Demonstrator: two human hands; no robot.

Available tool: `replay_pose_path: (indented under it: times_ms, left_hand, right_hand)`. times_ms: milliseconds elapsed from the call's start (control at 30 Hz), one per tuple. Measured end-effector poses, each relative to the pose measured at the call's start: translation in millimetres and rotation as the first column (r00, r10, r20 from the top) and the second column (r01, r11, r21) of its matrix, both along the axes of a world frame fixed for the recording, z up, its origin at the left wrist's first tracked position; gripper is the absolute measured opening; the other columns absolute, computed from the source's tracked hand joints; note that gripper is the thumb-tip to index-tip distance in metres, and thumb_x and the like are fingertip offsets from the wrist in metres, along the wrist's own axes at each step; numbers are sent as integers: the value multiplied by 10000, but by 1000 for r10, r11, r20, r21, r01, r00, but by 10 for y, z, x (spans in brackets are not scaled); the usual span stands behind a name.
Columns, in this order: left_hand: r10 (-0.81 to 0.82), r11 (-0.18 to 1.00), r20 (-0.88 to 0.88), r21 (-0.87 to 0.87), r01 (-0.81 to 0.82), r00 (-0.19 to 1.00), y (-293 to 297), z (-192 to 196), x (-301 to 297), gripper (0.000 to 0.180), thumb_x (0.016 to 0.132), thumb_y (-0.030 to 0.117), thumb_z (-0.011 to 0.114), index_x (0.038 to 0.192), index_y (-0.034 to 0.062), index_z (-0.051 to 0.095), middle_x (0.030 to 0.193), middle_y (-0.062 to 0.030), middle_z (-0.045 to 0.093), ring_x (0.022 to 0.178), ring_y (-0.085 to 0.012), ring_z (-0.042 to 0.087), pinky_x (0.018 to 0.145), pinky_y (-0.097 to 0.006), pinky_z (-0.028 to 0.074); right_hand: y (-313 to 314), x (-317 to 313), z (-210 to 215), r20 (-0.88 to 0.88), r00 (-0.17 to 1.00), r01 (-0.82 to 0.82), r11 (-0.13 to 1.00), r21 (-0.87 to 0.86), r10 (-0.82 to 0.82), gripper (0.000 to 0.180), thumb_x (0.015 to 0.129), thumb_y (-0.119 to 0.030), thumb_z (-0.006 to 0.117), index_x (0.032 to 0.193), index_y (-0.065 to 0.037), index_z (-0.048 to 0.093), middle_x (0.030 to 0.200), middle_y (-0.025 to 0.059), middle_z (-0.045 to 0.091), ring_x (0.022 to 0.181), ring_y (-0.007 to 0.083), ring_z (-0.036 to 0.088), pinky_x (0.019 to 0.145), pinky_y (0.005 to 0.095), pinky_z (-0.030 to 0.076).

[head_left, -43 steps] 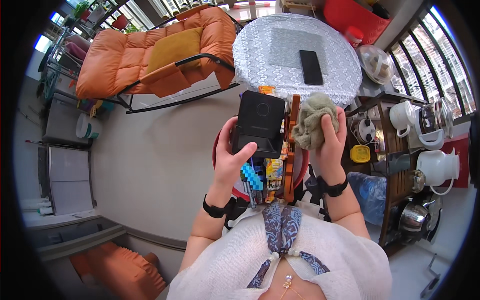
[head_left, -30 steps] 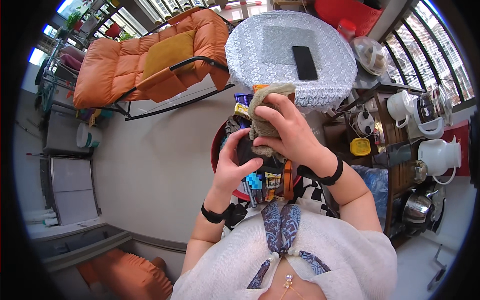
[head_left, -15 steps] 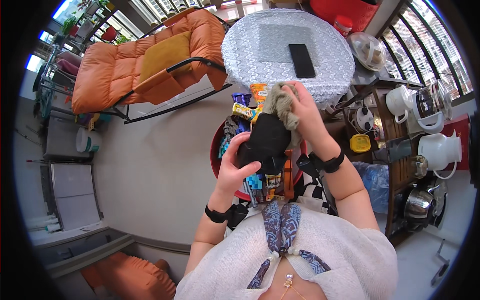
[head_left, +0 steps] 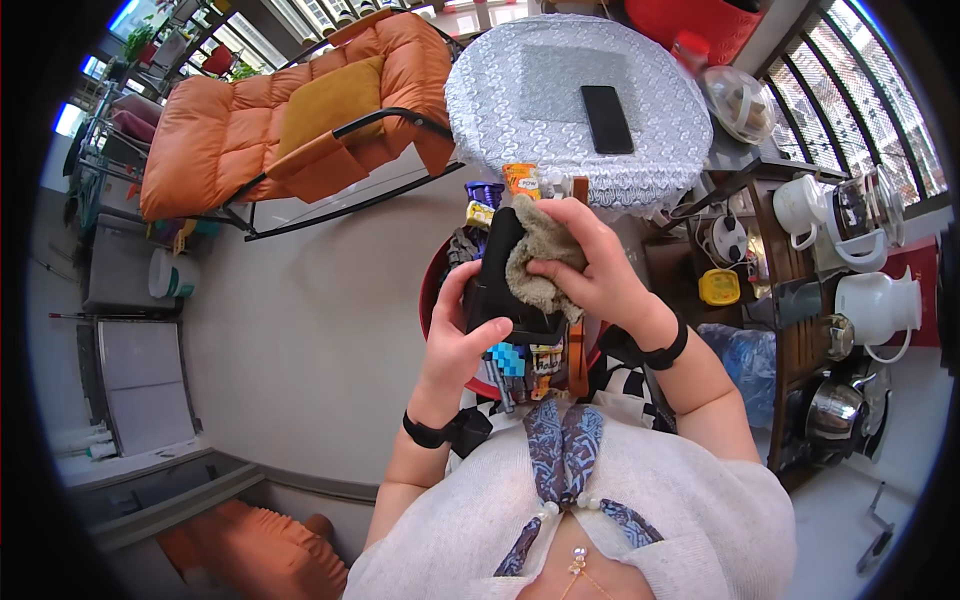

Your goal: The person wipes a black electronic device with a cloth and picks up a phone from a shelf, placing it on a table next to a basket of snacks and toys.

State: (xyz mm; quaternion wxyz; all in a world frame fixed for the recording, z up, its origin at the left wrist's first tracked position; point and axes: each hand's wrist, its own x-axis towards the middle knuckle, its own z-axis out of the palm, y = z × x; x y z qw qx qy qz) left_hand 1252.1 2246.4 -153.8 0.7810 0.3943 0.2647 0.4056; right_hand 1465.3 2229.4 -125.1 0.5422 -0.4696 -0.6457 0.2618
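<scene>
My left hand [head_left: 462, 325] is closed around the left and lower side of a black box-like object [head_left: 492, 278], whose exact kind I cannot make out. A greyish-green fluffy cloth [head_left: 540, 262] is bunched in my right hand [head_left: 598, 262] and pressed against the right side of the black object. Both hands are above a red round tub [head_left: 432, 290] holding several colourful toys, among them a light-blue pixelated piece [head_left: 507, 358] and an orange bar-shaped piece [head_left: 577, 360]. My hands and the black object hide much of the tub.
Beyond the tub stands a round table with white lace cloth [head_left: 480, 110], a black phone [head_left: 607, 120] on it. An orange cushioned rocking chair [head_left: 220, 130] is at the left. A wooden shelf [head_left: 800, 350] with white jugs and a metal kettle [head_left: 838, 408] stands at the right.
The cloth has moved from the black object's upper right corner down onto its right side. The black object has turned and shifted slightly left in my left hand.
</scene>
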Motion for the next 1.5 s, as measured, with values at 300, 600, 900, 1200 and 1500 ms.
replay_pose_path:
  times_ms: [300, 600, 900, 1200, 1500]
  left_hand:
    - [0, 968, -157, 247, 39, 988, 29, -5, -31, 668, 709, -47, 746, 1322, 42, 495, 1376, -89, 440, 1260, -183, 466, 1054, -314, 393]
    - [50, 995, -225, 94, -29, 973, -64, 222, 57, 615, 791, -10, 708, 1348, 12, 448, 1290, -73, 488, 1167, -159, 524, 972, -290, 457]
    - [344, 791, -553, 606, 84, 759, -151, 206, 35, 599, 715, 65, 738, 1275, 43, 523, 1218, -134, 445, 1144, -249, 481, 989, -353, 416]
    - [353, 752, -503, 654, 80, 789, -242, 240, 112, 556, 669, 38, 750, 1201, 68, 591, 1240, -146, 433, 1125, -277, 506, 966, -381, 445]
    - [595, 571, -493, 815, 98, 635, -209, 207, 172, 513, 642, 27, 755, 1141, 67, 640, 1214, -158, 446, 1139, -321, 489, 949, -398, 442]
  right_hand:
    - [31, 12, -30, -635, 766, -143, 937, -319, -99, 294, 1050, -214, 453, 1209, 7, 564, 1071, 45, 642, 1003, 94, 614, 832, 240, 490]
    - [55, -42, 43, 592, 806, -78, 992, 103, 2, 554, 799, -281, 745, 1312, -192, 557, 1340, 212, 438, 1251, 425, 440, 1026, 484, 396]
    - [73, -77, 38, 246, 969, -49, 997, 56, 34, 450, 734, -291, 821, 1092, -138, 595, 1159, 121, 539, 1011, 336, 609, 798, 395, 520]
    - [92, -131, 35, -139, 949, 265, 955, -130, -282, 230, 961, -182, 614, 1087, -18, 514, 921, 122, 651, 802, 180, 651, 706, 300, 487]
    - [-116, -252, 160, 181, 980, 65, 995, 71, -77, 348, 888, -224, 685, 1140, -65, 505, 1268, 200, 525, 1233, 346, 482, 1050, 451, 353]
